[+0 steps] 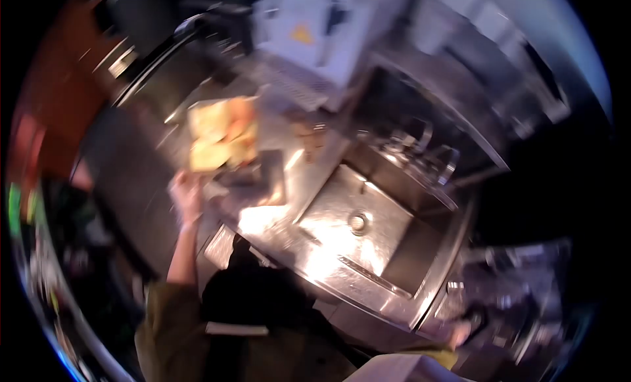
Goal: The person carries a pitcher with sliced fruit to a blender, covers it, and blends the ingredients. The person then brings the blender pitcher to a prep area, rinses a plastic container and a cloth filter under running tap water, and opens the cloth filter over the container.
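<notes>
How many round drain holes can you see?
1. The round drain is near the middle of the floor of the metal sink. Bright glare hides part of that floor, and the picture is blurry, so others could be hidden.

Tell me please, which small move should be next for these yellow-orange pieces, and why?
Perhaps bring the right hand over to help steady the yellow-orange pieces: only the left hand is at their near corner, while the right is across the sink.
</notes>
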{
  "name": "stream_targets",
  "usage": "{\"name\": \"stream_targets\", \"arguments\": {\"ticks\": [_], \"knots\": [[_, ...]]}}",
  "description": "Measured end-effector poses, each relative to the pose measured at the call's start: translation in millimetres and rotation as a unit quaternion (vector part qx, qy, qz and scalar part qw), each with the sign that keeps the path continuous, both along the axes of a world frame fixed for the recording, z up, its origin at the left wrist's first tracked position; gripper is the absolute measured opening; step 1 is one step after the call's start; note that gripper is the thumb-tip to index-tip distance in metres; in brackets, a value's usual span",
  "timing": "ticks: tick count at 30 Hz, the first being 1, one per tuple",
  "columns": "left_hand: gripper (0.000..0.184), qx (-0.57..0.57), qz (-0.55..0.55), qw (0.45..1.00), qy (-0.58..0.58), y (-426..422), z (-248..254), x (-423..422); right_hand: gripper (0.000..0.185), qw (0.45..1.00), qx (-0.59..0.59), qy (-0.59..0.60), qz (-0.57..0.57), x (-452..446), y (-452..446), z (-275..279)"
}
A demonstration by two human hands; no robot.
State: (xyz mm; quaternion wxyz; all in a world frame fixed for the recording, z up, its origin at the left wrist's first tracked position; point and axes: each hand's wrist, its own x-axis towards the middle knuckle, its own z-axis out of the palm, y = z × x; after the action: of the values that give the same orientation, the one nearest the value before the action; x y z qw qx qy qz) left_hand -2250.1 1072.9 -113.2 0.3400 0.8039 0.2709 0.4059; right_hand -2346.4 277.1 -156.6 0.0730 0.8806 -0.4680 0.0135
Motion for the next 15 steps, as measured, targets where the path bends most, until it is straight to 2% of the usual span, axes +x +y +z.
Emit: {"name": "stream_targets", "arguments": {"ticks": [1, 2, 3, 4, 6, 9, 12, 14, 15], "knots": [[0.022, -0.057, -0.042, 0.997, 0.018, 7, -2, -8, 0.028, 1.000, -0.006, -0.013, 0.015, 7, -9, 0], [0.019, -0.066, -0.012, 0.998, -0.013, 8, -13, -10, 0.026, 0.999, -0.011, -0.026, 0.030, 13, -15, 3], [0.018, -0.137, -0.044, 0.987, -0.066, 10, -20, -10, 0.025, 0.998, -0.014, -0.041, 0.038, 10, -18, 4], [0.019, -0.130, -0.039, 0.986, -0.094, -16, -3, -15, 0.024, 0.998, -0.014, -0.054, 0.042, 4, -22, 2], [0.024, -0.145, -0.065, 0.985, -0.061, -3, -17, -19, 0.022, 0.994, -0.018, -0.091, 0.061, -5, -21, 15], [0.036, -0.177, -0.102, 0.974, 0.100, 11, 11, -24, 0.019, 0.977, -0.036, -0.169, 0.121, -24, 5, 44], [0.051, -0.091, -0.154, 0.983, 0.039, 32, 43, -40, 0.016, 0.941, -0.059, -0.245, 0.228, -50, 53, 87], [0.060, 0.150, -0.251, 0.956, 0.011, 72, 73, -28, 0.014, 0.898, -0.108, -0.269, 0.330, -68, 91, 116], [0.057, 0.199, -0.255, 0.945, 0.055, 65, 104, -11, 0.014, 0.861, -0.172, -0.257, 0.403, -75, 110, 128]]}}
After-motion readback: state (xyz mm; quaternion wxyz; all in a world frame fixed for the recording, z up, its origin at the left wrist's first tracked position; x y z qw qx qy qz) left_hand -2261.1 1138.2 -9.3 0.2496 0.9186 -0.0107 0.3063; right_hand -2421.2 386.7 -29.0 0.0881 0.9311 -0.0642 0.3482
